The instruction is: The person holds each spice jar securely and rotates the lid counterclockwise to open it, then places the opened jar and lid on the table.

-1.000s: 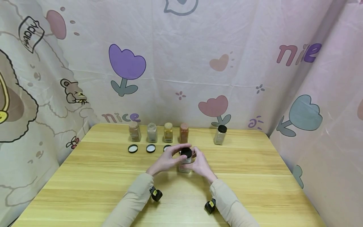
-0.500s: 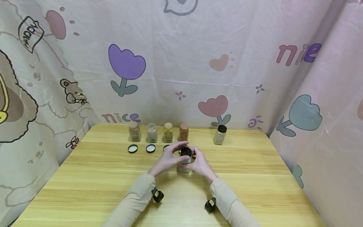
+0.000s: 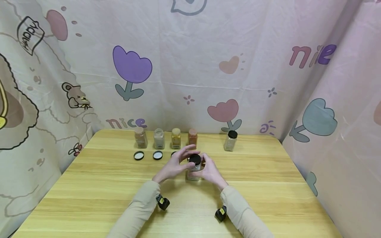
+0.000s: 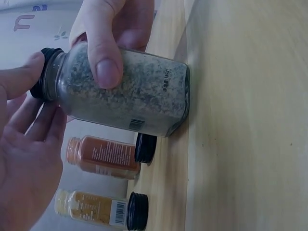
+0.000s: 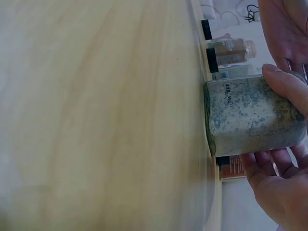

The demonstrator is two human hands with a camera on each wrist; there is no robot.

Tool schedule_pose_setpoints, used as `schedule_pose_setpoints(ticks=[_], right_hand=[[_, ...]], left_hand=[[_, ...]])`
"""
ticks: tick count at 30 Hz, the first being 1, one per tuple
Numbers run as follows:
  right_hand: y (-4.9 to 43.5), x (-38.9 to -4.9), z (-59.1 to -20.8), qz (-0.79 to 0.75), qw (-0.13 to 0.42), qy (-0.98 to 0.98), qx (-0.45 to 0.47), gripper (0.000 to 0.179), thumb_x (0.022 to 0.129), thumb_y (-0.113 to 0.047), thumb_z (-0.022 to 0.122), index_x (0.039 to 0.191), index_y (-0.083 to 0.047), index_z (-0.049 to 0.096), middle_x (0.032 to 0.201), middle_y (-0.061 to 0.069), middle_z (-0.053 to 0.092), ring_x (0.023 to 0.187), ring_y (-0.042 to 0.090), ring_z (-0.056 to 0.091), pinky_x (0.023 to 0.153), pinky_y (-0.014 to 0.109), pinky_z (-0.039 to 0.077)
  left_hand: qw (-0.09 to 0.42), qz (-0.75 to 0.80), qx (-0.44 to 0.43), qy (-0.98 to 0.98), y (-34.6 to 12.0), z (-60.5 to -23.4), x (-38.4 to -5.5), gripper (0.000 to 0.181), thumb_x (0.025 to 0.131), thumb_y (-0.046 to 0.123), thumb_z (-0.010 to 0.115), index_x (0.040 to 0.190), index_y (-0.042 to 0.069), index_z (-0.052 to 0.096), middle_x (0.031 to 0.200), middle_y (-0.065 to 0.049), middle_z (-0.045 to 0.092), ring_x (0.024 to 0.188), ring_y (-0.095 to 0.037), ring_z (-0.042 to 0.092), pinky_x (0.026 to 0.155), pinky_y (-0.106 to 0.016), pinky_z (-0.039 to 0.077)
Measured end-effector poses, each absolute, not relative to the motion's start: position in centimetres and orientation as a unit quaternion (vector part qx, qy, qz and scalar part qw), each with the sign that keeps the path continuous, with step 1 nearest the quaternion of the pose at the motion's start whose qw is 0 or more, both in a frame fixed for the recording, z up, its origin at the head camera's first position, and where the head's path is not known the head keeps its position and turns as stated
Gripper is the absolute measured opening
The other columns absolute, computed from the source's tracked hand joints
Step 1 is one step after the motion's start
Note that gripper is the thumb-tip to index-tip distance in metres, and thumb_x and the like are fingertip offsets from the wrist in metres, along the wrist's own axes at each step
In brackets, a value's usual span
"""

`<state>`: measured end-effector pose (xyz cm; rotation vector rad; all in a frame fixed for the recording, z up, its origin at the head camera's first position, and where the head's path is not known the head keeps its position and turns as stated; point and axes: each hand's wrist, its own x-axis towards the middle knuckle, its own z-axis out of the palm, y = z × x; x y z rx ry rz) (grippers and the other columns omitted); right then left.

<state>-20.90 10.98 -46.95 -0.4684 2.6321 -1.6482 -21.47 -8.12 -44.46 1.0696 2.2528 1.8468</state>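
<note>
Between my two hands a glass spice jar (image 4: 144,96) stands upright on the table, filled with grey-white flecked seasoning. My right hand (image 3: 210,172) grips its body, thumb across the near side, as the right wrist view also shows the jar (image 5: 250,115) in those fingers. At the top, my left hand (image 3: 174,167) holds the black screw lid (image 3: 194,159) between thumb and fingers. The lid (image 4: 45,72) sits on the neck in the left wrist view. In the head view, the left index finger is raised a little above the lid.
Behind stand several jars without lids: brown (image 3: 141,138), whitish (image 3: 159,139), yellow (image 3: 176,139) and orange-red (image 3: 192,137). Black lids, such as this lid (image 3: 138,155), lie in front of them. A black-lidded jar (image 3: 230,141) stands back right. A printed curtain (image 3: 178,66) hangs behind the table (image 3: 268,185).
The left hand's fingers have shifted about the lid and its index finger has risen. My right hand and the jar have stayed in place.
</note>
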Motion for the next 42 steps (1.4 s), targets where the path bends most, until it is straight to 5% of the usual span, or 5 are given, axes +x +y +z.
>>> schedule_pose_setpoints(ticks=[7,16,29,42], right_hand=[[10.88,-20.93,-47.02,-0.533,0.008,0.832,-0.151,0.057,0.064,-0.008,0.094,0.104,-0.005,0.054,0.102,0.008,0.064,0.096,0.012,0.06,0.091,0.027,0.054],[10.9,-20.9,-47.07,-0.543,0.01,0.827,-0.144,0.057,0.064,-0.006,0.094,0.103,-0.004,0.053,0.1,0.007,0.061,0.093,0.012,0.059,0.088,0.025,0.054],[10.97,-20.97,-47.28,-0.549,0.015,0.823,-0.146,0.057,0.065,-0.006,0.094,0.105,-0.004,0.053,0.102,0.008,0.063,0.094,0.01,0.059,0.091,0.028,0.053],[10.96,-21.1,-47.41,-0.554,0.013,0.817,-0.156,0.057,0.065,-0.004,0.093,0.105,-0.003,0.052,0.102,0.009,0.062,0.094,0.01,0.059,0.089,0.022,0.054]], left_hand=[[0.002,0.59,0.327,0.738,-7.99,-44.29,-21.35,0.073,0.088,0.007,0.076,0.151,0.007,0.04,0.14,-0.024,0.059,0.135,-0.038,0.054,0.119,-0.052,0.039],[0.022,0.584,0.371,0.722,-8.35,-44.47,-21.45,0.055,0.097,0.003,0.063,0.147,-0.001,0.043,0.147,-0.022,0.054,0.14,-0.039,0.048,0.121,-0.041,0.037],[-0.006,0.577,0.325,0.749,-7.85,-44.27,-21.26,0.06,0.089,0.006,0.076,0.143,0.0,0.051,0.139,-0.023,0.06,0.132,-0.038,0.056,0.119,-0.049,0.041],[0.017,0.572,0.333,0.749,-8.22,-44.69,-21.58,0.048,0.093,0.008,0.07,0.139,0.001,0.056,0.143,-0.021,0.059,0.137,-0.035,0.053,0.122,-0.045,0.037]])
